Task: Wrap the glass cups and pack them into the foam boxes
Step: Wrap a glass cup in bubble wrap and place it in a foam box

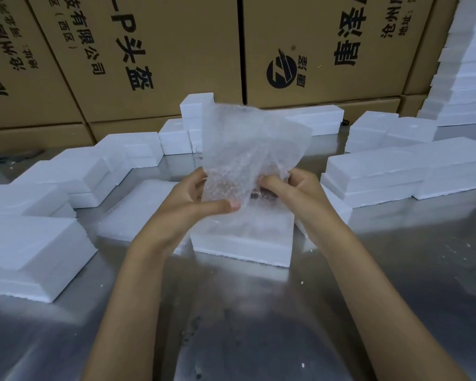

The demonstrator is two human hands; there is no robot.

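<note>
Steel table [396, 270]: two hands, left [193, 199], right [291, 185], grip one bubble-wrap sheet [245, 149] above foam box [242, 243].

Two hands [193, 196], one bubble-wrap sheet [245, 149], over ten foam boxes [242, 243].

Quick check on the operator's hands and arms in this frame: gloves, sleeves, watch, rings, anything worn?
Nothing worn that shows. The left hand and right hand are bare, no gloves, and no rings are visible. Both forearms are bare from the wrist to the frame's lower edge: no sleeves, watch, bands or markings.
</note>
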